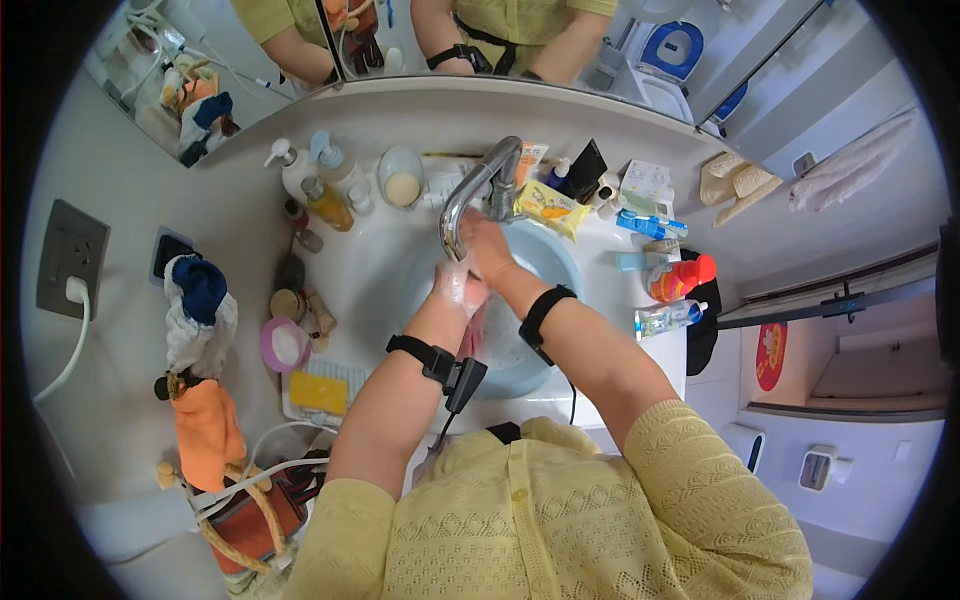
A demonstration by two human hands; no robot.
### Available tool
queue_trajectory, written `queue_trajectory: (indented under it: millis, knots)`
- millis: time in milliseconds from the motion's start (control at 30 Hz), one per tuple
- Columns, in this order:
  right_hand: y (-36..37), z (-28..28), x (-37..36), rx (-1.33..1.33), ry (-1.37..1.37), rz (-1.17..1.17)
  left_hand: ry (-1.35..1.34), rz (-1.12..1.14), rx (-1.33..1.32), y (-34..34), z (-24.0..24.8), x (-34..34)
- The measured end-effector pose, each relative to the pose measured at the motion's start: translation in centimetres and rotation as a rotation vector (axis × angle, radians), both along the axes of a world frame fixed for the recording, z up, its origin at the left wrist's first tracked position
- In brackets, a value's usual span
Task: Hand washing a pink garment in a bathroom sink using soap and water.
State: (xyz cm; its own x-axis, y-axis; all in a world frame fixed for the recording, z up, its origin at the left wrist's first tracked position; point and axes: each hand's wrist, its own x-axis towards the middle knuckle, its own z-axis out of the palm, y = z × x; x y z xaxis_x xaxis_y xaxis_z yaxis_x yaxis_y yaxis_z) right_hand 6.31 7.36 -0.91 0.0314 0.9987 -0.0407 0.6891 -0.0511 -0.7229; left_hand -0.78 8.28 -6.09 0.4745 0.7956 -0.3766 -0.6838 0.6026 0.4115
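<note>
Both my hands are over a light blue basin (568, 262) in the sink, under the curved chrome faucet (453, 212). White suds cover the wrist of my left hand (468, 288), whose fingers are hidden. My right hand (484, 245) is just beyond it, close to the spout and partly behind it, so its fingers are mostly out of sight. A wet-looking pink cloth (472, 335) hangs in the basin beside my left wrist; whether a hand grips it cannot be seen. Each forearm wears a black strap.
Pump bottles (292, 172) and a soap dish (402, 178) line the back left. A yellow packet (550, 207), a red-capped bottle (682, 277) and a tube (668, 318) crowd the right. At left are a pink bowl (285, 345), a yellow sponge (318, 392) and a plugged-in cable (80, 300).
</note>
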Motion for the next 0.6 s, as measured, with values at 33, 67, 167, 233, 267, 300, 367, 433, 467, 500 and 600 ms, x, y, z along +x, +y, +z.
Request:
queue_trajectory:
  millis: [33,67,167,233,267,300,367,433,467,500,600]
  knots:
    - [0.0,0.2,0.1,0.121,-0.051,0.068,-0.072,0.038,-0.029,1.3,-2.3,-0.5]
    - [-0.1,0.3,0.7,0.238,-0.106,0.121,-0.149,0.062,-0.063,1.9,-3.5,-0.3]
    - [-3.1,-1.2,2.7,0.311,0.108,0.007,0.125,0.061,-0.174,1.0,1.1,3.3]
    - [-2.9,0.1,-2.2,0.370,0.307,0.069,-0.014,0.138,0.000,4.4,-8.4,-2.2]
    - [-2.2,0.7,-4.3,0.376,0.346,0.124,-0.073,0.176,0.095,6.0,-12.4,-5.9]
    - [-1.0,-1.0,-0.1,0.206,0.491,-0.060,-0.112,0.087,0.069,4.8,-9.8,-0.2]
    - [0.0,-1.6,4.5,-0.104,0.851,-0.305,0.320,-0.051,0.005,1.3,-3.5,5.9]
    - [-0.2,-2.6,4.1,-0.011,0.688,-0.208,0.229,-0.010,0.100,2.6,-6.6,5.5]
    - [-0.2,-2.0,-0.5,0.064,0.563,-0.015,0.287,0.139,0.362,5.1,-10.9,-0.5]
    - [-1.7,0.9,-7.6,0.061,0.560,0.094,0.531,0.350,0.777,7.2,-15.1,-10.8]
    - [-0.5,-3.4,-1.4,-0.006,0.325,-0.087,0.158,0.126,-0.115,3.7,-7.6,-1.0]
